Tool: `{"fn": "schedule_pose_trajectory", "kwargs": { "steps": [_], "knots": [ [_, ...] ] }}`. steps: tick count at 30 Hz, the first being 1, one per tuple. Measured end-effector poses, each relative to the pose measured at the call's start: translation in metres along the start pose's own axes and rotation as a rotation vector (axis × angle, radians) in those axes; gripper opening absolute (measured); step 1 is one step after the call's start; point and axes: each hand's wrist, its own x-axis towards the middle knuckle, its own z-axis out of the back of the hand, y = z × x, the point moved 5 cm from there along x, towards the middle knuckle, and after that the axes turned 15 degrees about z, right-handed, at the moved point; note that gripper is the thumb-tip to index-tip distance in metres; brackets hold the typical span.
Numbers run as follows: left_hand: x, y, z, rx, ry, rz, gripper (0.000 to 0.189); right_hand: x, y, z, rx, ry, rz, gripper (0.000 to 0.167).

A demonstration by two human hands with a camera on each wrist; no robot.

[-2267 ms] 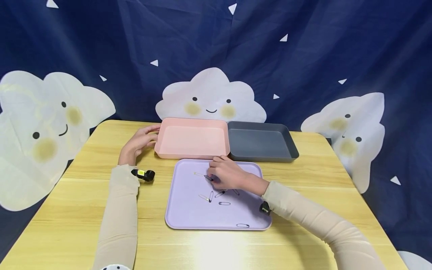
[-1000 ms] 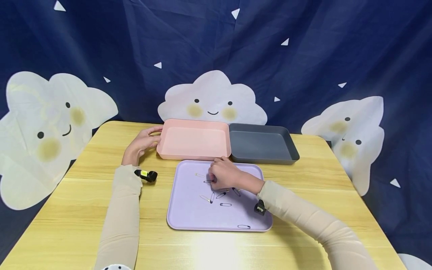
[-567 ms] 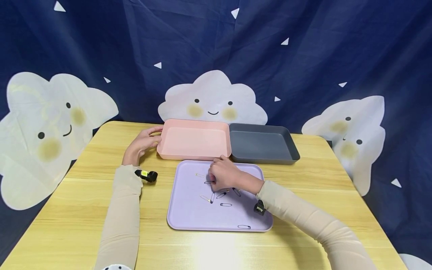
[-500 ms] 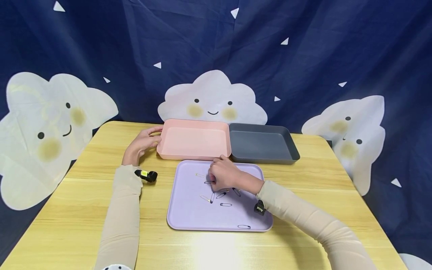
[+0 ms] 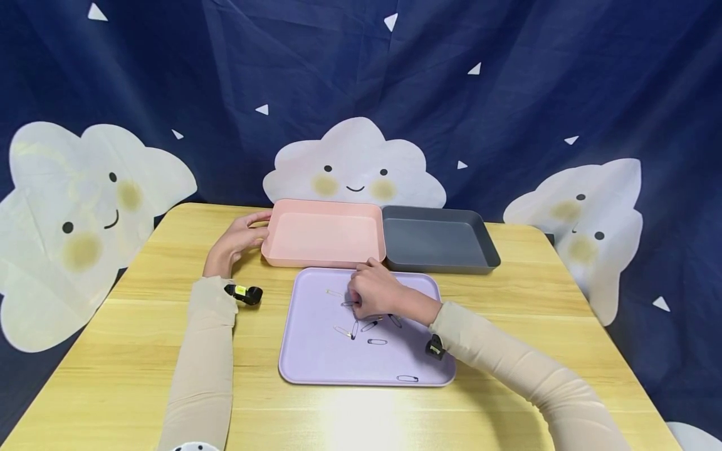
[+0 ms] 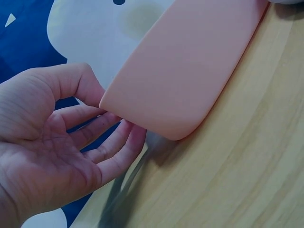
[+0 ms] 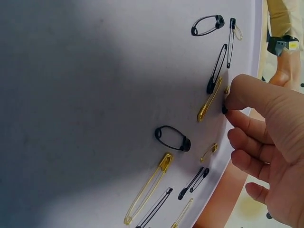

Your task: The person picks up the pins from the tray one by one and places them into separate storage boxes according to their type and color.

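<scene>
In the head view my left hand (image 5: 239, 239) is at the left end of the pink tray (image 5: 324, 239). Its bent fingertips touch the end wall near the rim, as the left wrist view shows. My right hand (image 5: 375, 289) is low over the far part of the lilac tray (image 5: 321, 366). In the right wrist view, thumb and forefinger pinch a black safety pin (image 7: 224, 110), mostly hidden by the fingers. A gold safety pin (image 7: 165, 164) and several other black and gold ones lie scattered around on the lilac tray.
A dark grey tray (image 5: 440, 239) stands against the right side of the pink one. Both sit behind the lilac tray on a wooden table (image 5: 536, 300). One black safety pin (image 5: 407, 378) lies apart at the lilac tray's near edge. A blue cloud-print curtain (image 5: 479, 113) hangs behind.
Since the earliest frame, the black safety pin at my right fingertips has turned to lie more level. My right hand barely shifts, and my left hand stays at the pink tray.
</scene>
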Motion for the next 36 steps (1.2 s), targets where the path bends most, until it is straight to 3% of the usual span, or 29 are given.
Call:
{"fn": "schedule_pose_trajectory", "kwargs": {
  "steps": [13, 18, 24, 36],
  "knots": [
    [0.000, 0.001, 0.000, -0.004, -0.007, -0.004, 0.067, 0.003, 0.001, 0.002, -0.012, -0.008, 0.018, 0.021],
    [-0.007, -0.003, -0.002, -0.025, 0.010, 0.000, 0.067, 0.003, -0.002, 0.005, -0.003, -0.035, 0.010, 0.019],
    [-0.017, -0.011, -0.006, -0.046, 0.043, -0.002, 0.068, 0.004, -0.008, 0.021, -0.014, -0.095, -0.001, 0.013],
    [-0.025, -0.010, -0.006, -0.039, 0.038, -0.003, 0.069, 0.005, -0.038, 0.059, -0.044, -0.211, -0.075, 0.008]
  ]
}}
